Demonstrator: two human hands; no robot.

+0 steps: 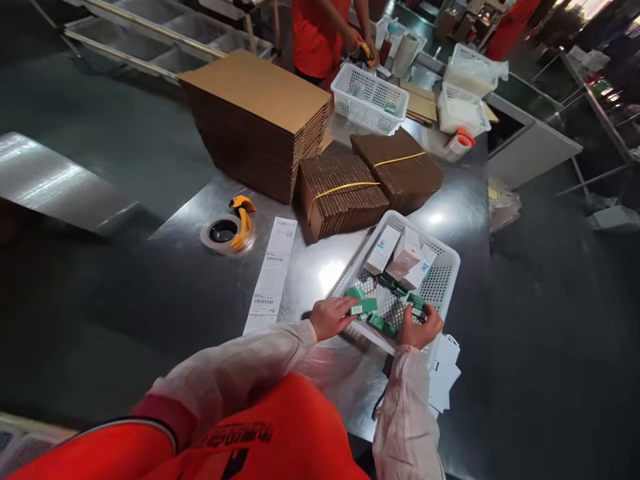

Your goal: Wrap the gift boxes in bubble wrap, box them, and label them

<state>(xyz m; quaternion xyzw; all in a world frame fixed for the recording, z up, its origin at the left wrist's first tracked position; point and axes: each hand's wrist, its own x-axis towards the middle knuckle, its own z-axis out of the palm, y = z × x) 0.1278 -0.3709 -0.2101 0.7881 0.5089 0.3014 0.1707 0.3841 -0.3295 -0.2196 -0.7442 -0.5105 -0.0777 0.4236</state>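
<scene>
the steel table spreads under everything, its right edge running away from the wearer, with a strip of steel surface between that edge and the near white basket. the tall cardboard stack stands beyond, and two strapped cardboard bundles sit beside it, just past the basket. the near white basket lies with its long axis slanting away to the right; three white boxes lean in its far half. left of it, the label strip points away, leaning slightly right, and a tape dispenser lies farther left, with steel surface around it.

the left hand reaches over the basket's left rim, fingers and thumb narrowed on a green box, whose long axis runs nearly crosswise, its far end pointing right. the right hand, at the near right corner, curls its thumb and fingers round a dark green box, partly hidden. between the hands, loose green boxes lie low in the basket.
</scene>
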